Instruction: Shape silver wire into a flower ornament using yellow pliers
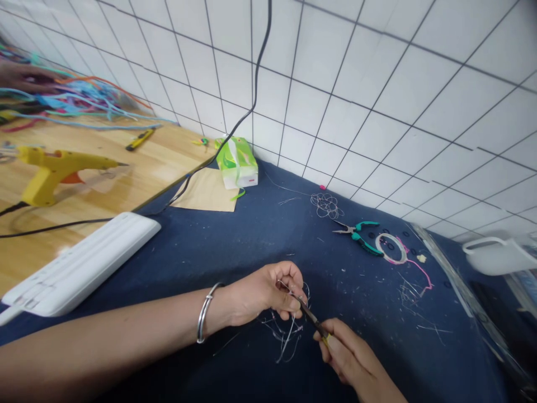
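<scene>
A tangle of thin silvery wire [289,336] hangs below my left hand [272,292], which pinches part of it between thumb and fingers. My right hand [346,350] is wrapped round pliers [309,314] with a dark metal nose and a bit of yellow on the handle. Their tip meets the wire right at my left thumb; whether the jaws are closed on it I cannot tell. Further back on the blue cloth [235,240] lie teal-handled long-nose pliers [356,232] and a flower-shaped wire coil [327,206].
Left stand a white power strip [88,263] and a yellow glue gun [54,170]. A black cable [257,67] runs down the tiled wall past a green tissue pack [237,159]. Right are a white ring [391,248], wire scraps [411,294] and a white container [501,254]. Another person's hand [25,75] shows far left.
</scene>
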### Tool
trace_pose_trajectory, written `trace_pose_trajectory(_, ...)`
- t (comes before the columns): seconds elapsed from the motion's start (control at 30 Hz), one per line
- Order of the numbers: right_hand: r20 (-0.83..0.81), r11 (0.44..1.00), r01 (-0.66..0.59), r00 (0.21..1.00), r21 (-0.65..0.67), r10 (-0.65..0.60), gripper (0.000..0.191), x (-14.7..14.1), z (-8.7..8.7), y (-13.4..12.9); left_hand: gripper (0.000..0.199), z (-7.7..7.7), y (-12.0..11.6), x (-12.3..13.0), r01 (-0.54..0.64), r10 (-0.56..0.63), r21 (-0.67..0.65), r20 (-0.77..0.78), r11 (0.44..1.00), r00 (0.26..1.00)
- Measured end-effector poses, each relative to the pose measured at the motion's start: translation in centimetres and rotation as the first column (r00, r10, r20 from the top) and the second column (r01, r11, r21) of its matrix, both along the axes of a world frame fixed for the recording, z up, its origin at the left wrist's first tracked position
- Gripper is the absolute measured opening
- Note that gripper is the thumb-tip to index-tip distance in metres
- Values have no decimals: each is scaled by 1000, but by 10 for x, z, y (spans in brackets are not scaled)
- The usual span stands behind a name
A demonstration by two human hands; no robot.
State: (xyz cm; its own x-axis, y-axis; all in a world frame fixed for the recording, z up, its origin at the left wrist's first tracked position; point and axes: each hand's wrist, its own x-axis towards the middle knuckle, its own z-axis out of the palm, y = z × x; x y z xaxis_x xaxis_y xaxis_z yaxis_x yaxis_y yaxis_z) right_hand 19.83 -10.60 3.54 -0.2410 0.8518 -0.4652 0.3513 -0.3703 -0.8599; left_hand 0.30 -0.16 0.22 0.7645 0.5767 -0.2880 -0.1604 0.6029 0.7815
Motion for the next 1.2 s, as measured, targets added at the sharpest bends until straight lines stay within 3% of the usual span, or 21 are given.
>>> trace_pose_trajectory(0.13, 169, 983, -117, 981, 144, 92, 33, -2, 4, 0, 27, -1, -1, 1, 9, -9, 1, 12, 1000, 1000)
trace_pose_trajectory(0.3, 259, 969, -162, 960, 185, 111, 25, 2, -1, -4, 27, 1, 0, -1, 19, -19, 19, 20, 1000, 1000)
trace_pose_trajectory(0.6, 271, 971, -187, 952, 148, 142, 24, 5, 0, -4, 16, 5, 0, 0, -2, 4, 38, -53, 999, 999)
trace_pose_trajectory(0.9, 170, 989, -107, 981, 103, 89, 32, 1, 9, -1, 16, -3, 0, 0, -59, 60, 53, -16, 997, 998)
trace_pose_trajectory(1.2, 248, 982, -144, 963, 126, 109, 30, 6, 6, 0, 16, -3, 1, 1, -68, 68, 43, -16, 997, 998)
